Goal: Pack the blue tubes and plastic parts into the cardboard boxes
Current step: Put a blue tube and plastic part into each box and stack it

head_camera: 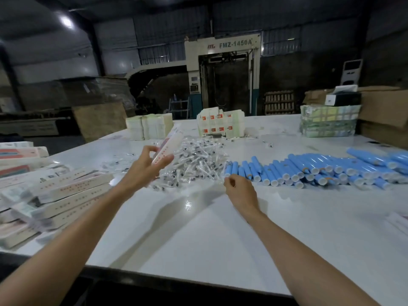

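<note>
left hand (143, 167) grips a long white cardboard box (171, 141) tilted over the heap of clear plastic parts (198, 160) at 12 o'clock; right hand (239, 191) curls at the heap's edge, i cannot tell its hold. blue plastic tubes (320, 171) lie at 2 o'clock.

At twelve o'clock the beige machine (221, 54) reads "FMZ-1450A" across its top panel — the small red logo beside it is illegible. Red print on the nine-o'clock cardboard boxes (72, 191) — blurred.
</note>
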